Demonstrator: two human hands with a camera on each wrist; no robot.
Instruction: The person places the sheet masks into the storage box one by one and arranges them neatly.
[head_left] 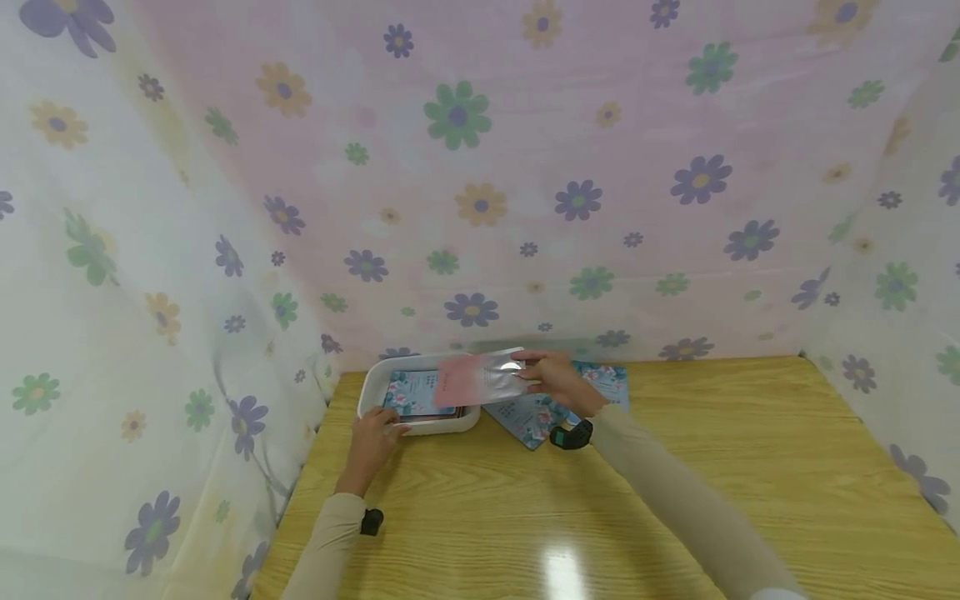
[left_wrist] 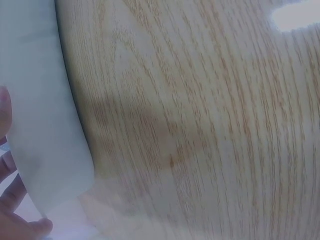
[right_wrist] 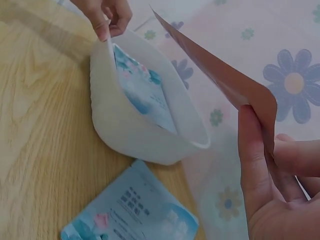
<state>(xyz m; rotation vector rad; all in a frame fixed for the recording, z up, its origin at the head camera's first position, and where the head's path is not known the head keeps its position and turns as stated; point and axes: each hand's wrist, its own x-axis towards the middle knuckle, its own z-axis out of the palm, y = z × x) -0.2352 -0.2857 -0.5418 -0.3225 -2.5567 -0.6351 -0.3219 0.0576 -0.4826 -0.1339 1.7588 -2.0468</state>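
Observation:
My right hand pinches one end of a flat pink and silver sachet, holding it over the right part of a white plastic basket. In the right wrist view the sachet stands nearly edge-on between thumb and fingers. My left hand grips the basket's near left rim, with thumb and fingers on either side of the wall in the right wrist view. Inside the basket lie blue floral sachets, stacked flat; how many is hidden.
More blue floral sachets lie on the wooden table right of the basket, one in front and another farther back, partly under my right arm. A flower-printed curtain hangs right behind the table and along both sides.

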